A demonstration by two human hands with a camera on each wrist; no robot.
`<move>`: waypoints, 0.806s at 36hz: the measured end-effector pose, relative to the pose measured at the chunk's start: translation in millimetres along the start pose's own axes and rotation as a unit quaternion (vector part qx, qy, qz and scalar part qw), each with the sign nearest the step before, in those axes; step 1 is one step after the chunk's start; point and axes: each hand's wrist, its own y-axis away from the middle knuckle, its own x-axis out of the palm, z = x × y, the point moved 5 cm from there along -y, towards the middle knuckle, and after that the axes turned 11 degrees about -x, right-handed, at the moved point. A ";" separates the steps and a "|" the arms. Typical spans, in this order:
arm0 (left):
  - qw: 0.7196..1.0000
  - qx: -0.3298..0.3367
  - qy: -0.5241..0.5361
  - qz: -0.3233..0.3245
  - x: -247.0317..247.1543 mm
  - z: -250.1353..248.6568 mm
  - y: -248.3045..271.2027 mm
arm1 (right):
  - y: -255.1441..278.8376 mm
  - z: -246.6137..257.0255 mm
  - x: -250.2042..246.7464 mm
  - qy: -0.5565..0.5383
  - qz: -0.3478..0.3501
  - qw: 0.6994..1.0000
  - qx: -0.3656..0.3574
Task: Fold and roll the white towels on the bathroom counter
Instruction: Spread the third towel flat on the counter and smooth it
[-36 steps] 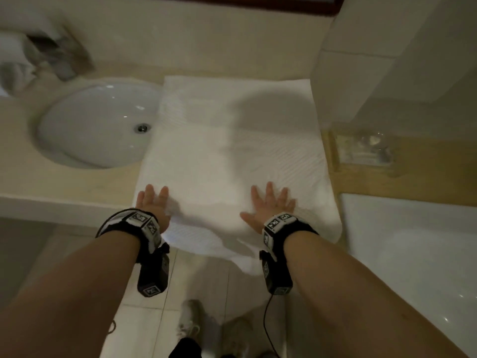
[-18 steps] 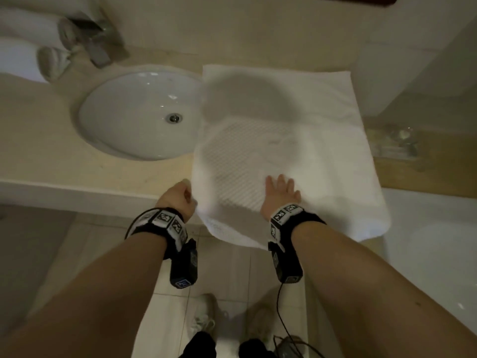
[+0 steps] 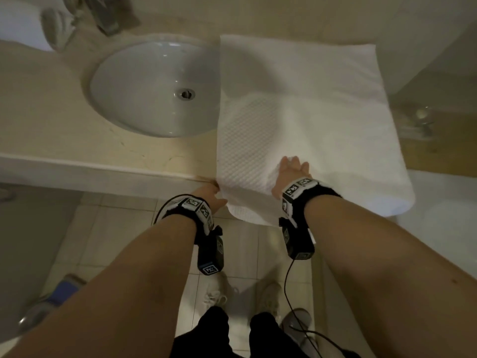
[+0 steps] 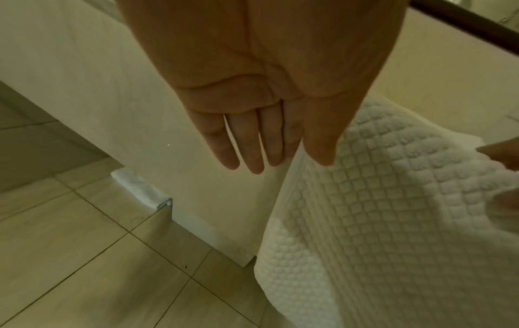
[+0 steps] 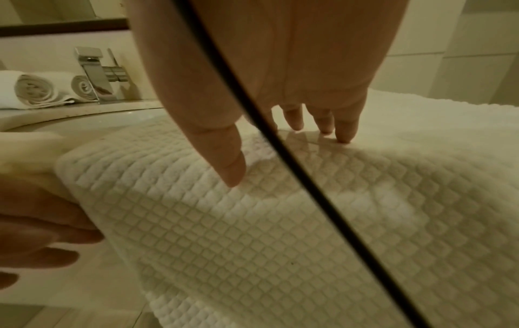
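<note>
A white waffle-weave towel (image 3: 309,120) lies flat on the counter to the right of the sink, and its near end hangs over the front edge. My left hand (image 3: 210,196) is at the towel's near left corner. In the left wrist view its thumb lies on the towel (image 4: 379,210) while the other fingers stay straight beside and behind the edge, so the left hand (image 4: 295,155) pinches that edge. My right hand (image 3: 291,171) rests palm down near the front edge. Its spread fingertips (image 5: 344,135) press into the towel (image 5: 280,222).
The oval sink (image 3: 154,86) and faucet (image 3: 108,19) are on the left of the beige counter (image 3: 51,112). Two rolled towels (image 5: 36,91) lie behind the faucet. A clear dish (image 3: 418,122) and a white tub (image 3: 444,228) are on the right. Tiled floor (image 3: 116,241) lies below.
My left hand left the towel's top and went to its near left edge, where it now holds the cloth. My right hand slid left toward the towel's middle.
</note>
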 end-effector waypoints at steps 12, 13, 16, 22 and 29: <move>0.984 -0.057 0.163 0.039 21.1 1.4 -5.3 | -0.8 -0.1 5.4 0.039 -0.029 0.999 -0.015; 0.985 -0.059 0.155 0.056 24.5 0.1 -4.4 | -1.1 -0.2 5.4 0.040 -0.030 0.999 -0.016; 0.991 -0.056 0.097 0.077 29.3 -3.2 -4.2 | -2.0 -1.0 4.4 0.050 -0.034 0.998 -0.017; 0.993 -0.066 0.028 0.092 33.7 6.7 5.6 | -2.2 -3.8 4.9 0.063 -0.039 0.997 -0.020; 0.989 -0.075 0.024 0.128 43.4 25.7 7.9 | -3.6 -3.3 5.7 0.064 -0.043 0.997 -0.018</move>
